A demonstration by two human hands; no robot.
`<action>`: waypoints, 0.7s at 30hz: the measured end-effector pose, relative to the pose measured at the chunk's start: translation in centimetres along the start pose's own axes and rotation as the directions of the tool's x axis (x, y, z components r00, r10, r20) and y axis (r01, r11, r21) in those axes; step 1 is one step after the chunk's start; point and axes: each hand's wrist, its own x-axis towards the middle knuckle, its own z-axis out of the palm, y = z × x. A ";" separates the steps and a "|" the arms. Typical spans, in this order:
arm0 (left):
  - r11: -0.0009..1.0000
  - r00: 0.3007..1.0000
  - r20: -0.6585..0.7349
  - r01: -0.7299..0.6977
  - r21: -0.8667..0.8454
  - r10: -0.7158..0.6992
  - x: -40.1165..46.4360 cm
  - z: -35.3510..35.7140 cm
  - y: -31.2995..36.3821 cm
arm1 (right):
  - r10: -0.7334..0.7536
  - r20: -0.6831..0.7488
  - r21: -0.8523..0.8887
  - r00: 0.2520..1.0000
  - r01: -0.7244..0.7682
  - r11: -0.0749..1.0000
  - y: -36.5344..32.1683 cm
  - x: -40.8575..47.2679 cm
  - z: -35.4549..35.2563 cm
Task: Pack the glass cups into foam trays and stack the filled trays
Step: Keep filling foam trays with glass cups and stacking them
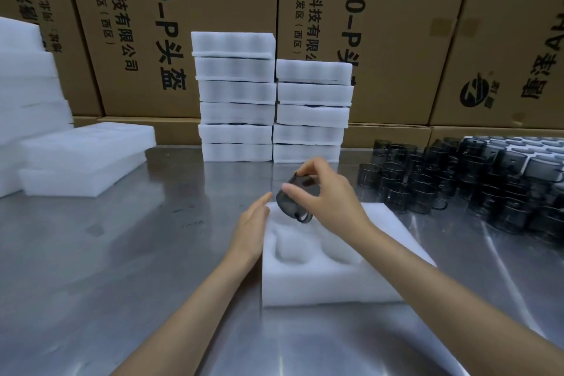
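With the right hand point(329, 201) pinching the smoked-glass cup point(293, 201) by its rim, tilted just above the foam tray point(320, 284), the cup should be levelled and lowered into a far pocket while the flat left hand point(253, 229) steadies the tray's left edge.

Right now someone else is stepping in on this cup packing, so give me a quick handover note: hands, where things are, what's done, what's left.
Right hand: pinches a dark glass cup, tilted, above the far end of the open foam tray.
Left hand: fingers straight, resting against that tray's left edge.
The tray's visible pockets hold no cup.
Done: two stacks of closed trays stand at the back of the metal table.
Left: many loose cups wait on the right. Spare foam pieces sit on the left.
Next: probably seat the held cup, fill the tray, then stack it.
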 end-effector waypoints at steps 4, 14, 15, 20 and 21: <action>1.000 1.000 0.016 -0.003 -0.028 0.003 0.0 0.0 0.1 | -0.086 0.118 -0.136 0.989 0.101 0.986 0.1 -0.4 0.6; 0.998 0.997 0.023 -0.067 -0.012 0.067 -0.1 0.0 0.0 | -0.081 0.316 -0.082 0.945 0.112 0.990 0.5 -0.3 1.1; 0.997 0.997 0.023 -0.078 -0.014 0.078 -0.1 0.0 0.0 | -0.075 0.327 -0.101 0.942 0.113 0.988 0.6 -0.4 0.9; 0.889 0.907 0.032 -0.419 0.184 0.420 -1.5 -1.5 0.6 | -0.008 0.411 -0.220 0.912 0.107 0.970 1.3 -1.7 -0.8; 0.819 0.866 0.090 -0.495 0.289 0.492 -1.8 -1.8 0.6 | 0.015 0.448 -0.266 0.894 0.117 0.957 1.5 -1.9 -0.9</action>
